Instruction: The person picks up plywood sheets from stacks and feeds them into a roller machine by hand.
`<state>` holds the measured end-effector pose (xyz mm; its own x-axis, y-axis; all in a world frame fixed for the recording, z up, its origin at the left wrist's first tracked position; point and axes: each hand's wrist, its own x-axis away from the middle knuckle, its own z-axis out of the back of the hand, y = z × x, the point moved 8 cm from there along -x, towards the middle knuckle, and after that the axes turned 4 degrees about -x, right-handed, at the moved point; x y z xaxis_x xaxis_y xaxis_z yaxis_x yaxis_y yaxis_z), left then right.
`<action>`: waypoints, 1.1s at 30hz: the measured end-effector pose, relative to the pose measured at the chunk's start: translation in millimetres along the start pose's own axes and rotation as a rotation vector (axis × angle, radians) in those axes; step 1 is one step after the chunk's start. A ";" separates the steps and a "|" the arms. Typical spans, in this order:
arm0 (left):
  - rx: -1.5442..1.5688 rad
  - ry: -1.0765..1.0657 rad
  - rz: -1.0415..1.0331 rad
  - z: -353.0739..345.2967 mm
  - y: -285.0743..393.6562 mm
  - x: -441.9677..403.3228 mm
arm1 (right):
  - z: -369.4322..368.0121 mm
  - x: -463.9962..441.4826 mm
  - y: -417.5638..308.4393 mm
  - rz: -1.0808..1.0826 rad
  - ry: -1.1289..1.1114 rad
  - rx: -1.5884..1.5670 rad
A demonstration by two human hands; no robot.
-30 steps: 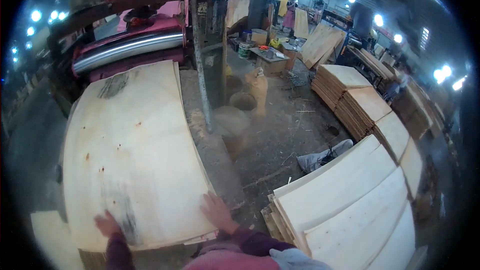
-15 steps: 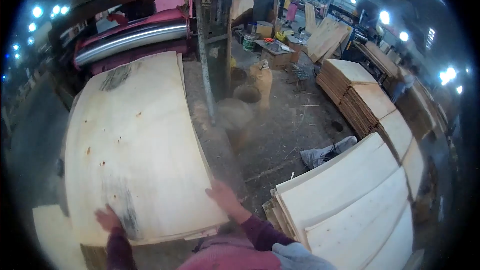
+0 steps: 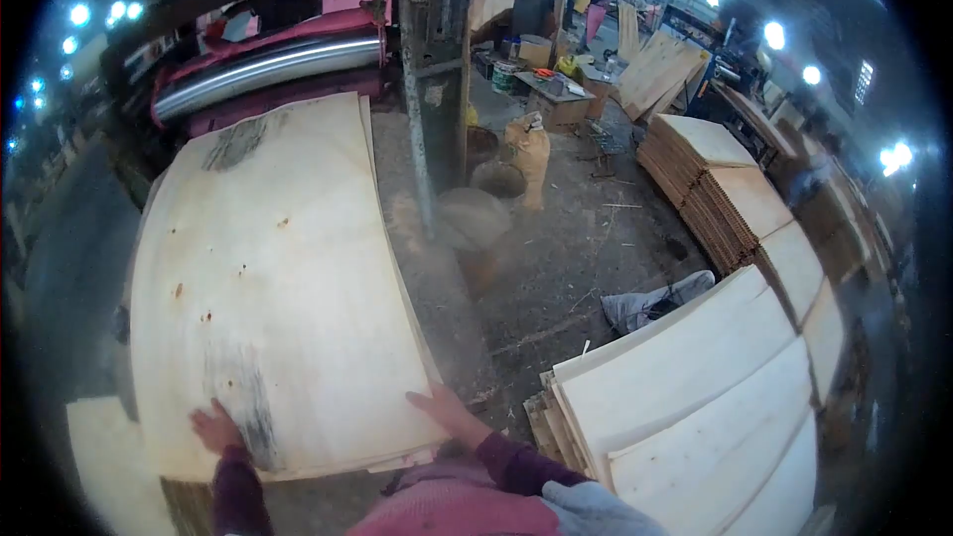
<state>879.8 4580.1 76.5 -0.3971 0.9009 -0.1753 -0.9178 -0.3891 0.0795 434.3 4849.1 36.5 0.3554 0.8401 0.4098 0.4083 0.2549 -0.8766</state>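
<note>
A large pale wood veneer sheet (image 3: 298,268) lies on top of a stack, marked with dark smears and small brown knots. My left hand (image 3: 216,427) rests on its near left part with fingers spread, beside a dark streak. At the sheet's near right edge is my right hand (image 3: 445,411), its fingers stretched out over the surface and the thumb side toward the edge. Neither hand grips anything. Beyond the sheet's far end sits a shiny metal roller (image 3: 273,74) in a machine with pink-stained parts.
Stacks of veneer sheets (image 3: 685,367) stand to my right, with a tall pile of boards (image 3: 700,189) behind. A metal post (image 3: 415,129) rises right of the machine. Near it are a bucket (image 3: 498,179) and a sack (image 3: 529,159). A person (image 3: 596,10) stands far off.
My right hand has slid slightly down and toward me along the sheet's right edge. My left hand stays in nearly the same place. The view has shifted a little.
</note>
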 end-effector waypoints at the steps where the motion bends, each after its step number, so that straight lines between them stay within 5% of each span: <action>1: 0.003 0.003 -0.005 -1.4 1.3 -1.3 | 1.3 -3.2 4.7 0.008 -0.004 -0.020; 21: -0.041 0.051 -0.008 -20.5 -8.2 -10.9 | -4.1 11.0 -11.0 -0.082 -0.004 0.011; 33: -0.009 -0.022 -0.013 -12.9 -4.4 -7.3 | -4.0 14.3 -22.9 0.078 0.015 0.105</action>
<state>886.6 4572.7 64.8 -0.3847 0.9099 -0.1550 -0.9230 -0.3786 0.0685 433.4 4853.4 63.5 0.3957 0.8522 0.3424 0.2884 0.2386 -0.9273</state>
